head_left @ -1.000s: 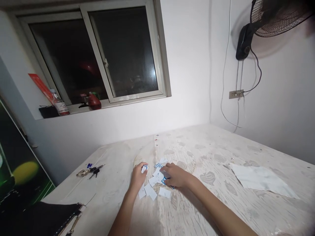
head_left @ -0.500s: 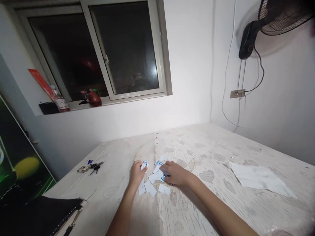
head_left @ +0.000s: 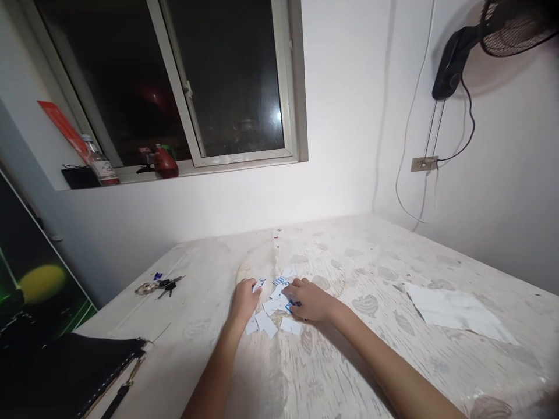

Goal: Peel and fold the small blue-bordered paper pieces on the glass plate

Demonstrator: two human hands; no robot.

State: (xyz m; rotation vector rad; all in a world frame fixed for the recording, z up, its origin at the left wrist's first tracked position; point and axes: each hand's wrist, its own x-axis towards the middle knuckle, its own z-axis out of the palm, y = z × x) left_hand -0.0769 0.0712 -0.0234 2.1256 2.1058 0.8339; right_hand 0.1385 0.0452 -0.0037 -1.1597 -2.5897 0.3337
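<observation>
Nearest to me, a black bag takes up the near-left part of the table, a stretch of tabletop lying between it and my left forearm. My right forearm slants in from the near right. Between my hands, around the middle of the table and well in from the left and right edges, lie the paper pieces, overlapping in a loose heap, some with blue print. My left hand is at the heap's left side, thumb and fingers pinching one printed slip, tilted up. My right hand rests over the heap's right side with fingers curled down; I cannot tell whether they grip a piece. The gap between my hands is narrow, filled with paper. Outward there is more room: patterned cover stretches from my right wrist to a white cloth nearer the right edge, and plain surface runs from my left wrist to the keys by the left edge, a blue scrap just beyond. The far edge meets the wall, below the window; a fan hangs high beyond the right edge.
</observation>
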